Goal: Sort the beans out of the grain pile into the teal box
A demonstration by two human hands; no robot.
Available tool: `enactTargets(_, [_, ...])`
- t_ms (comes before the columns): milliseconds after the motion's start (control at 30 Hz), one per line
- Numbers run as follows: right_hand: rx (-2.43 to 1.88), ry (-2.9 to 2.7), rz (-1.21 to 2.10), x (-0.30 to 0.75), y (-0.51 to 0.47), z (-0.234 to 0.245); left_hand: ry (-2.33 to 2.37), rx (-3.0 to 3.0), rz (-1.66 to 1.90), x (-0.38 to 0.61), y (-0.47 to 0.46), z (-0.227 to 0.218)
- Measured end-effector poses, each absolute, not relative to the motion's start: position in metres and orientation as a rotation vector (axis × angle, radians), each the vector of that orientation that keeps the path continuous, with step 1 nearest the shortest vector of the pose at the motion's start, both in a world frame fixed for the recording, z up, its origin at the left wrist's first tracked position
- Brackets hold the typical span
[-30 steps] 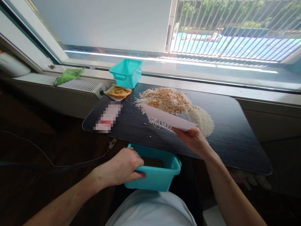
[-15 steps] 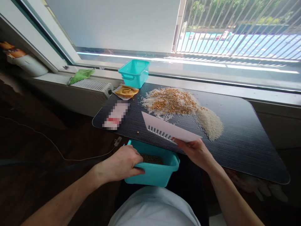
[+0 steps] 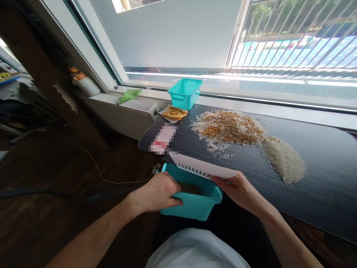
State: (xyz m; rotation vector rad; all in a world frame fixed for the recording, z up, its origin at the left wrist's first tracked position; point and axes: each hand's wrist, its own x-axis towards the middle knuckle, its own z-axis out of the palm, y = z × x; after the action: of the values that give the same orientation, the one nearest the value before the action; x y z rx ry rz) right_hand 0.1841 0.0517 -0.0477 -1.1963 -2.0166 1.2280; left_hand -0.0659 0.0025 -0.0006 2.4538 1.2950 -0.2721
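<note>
My left hand (image 3: 161, 191) is closed round the near left rim of a turquoise plastic bin (image 3: 189, 206), which sits just below the table's front edge. Small dark grains (image 3: 190, 188) cover part of the bin's bottom. Between the fingers of my right hand (image 3: 237, 190) is a flat white slotted plastic piece (image 3: 205, 166), its row of slots along the lower side, tilted over the bin's far rim. Beyond it on the table lies a spread of white grains (image 3: 287, 162) that look like rice, with round orange-yellow peas or similar (image 3: 231, 126) on top.
The dark table (image 3: 329, 163) has rounded corners. A second turquoise bin (image 3: 185, 95) stands by the window, near food on a white wrapper (image 3: 174, 112). A blurred-out pink item (image 3: 163, 138) lies at the table's left. A radiator (image 3: 131, 115) holds a green cloth (image 3: 130, 95). A cable (image 3: 97, 169) runs along the floor.
My right hand has brought the slotted plastic piece down and nearer, from above the table to the bin's far rim. My left hand keeps its grip. The view has turned left.
</note>
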Motion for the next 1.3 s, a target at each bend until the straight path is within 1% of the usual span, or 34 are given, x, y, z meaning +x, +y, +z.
enactTargets(167, [-1.387,-1.799,0.987,0.219,0.057,-0.056,1.213,2.493,-0.268,-0.054,0.005,-0.003])
enactTargets(267, [-1.481,-1.646,0.906,0.243,0.063,-0.059,1.157,2.505,-0.262,-0.046,0.006,-0.005])
enactTargets(500, [-1.727,-1.459,0.697,0.277,0.077,-0.047,1.080,2.515,-0.216,-0.032,0.007,-0.003])
enactTargets(767, [-1.755,-1.525,0.666,0.287,0.089,-0.046,1.058,2.440,-0.242,-0.018,0.010,0.001])
enactTargets(1133, [-1.670,-1.747,0.682,0.264,0.115,-0.051,1.026,2.442,-0.221,-0.017,0.010,-0.003])
enactTargets(1300, [-1.581,-1.794,0.755,0.261,0.114,-0.049,1.008,2.460,-0.191,-0.019,0.011,-0.006])
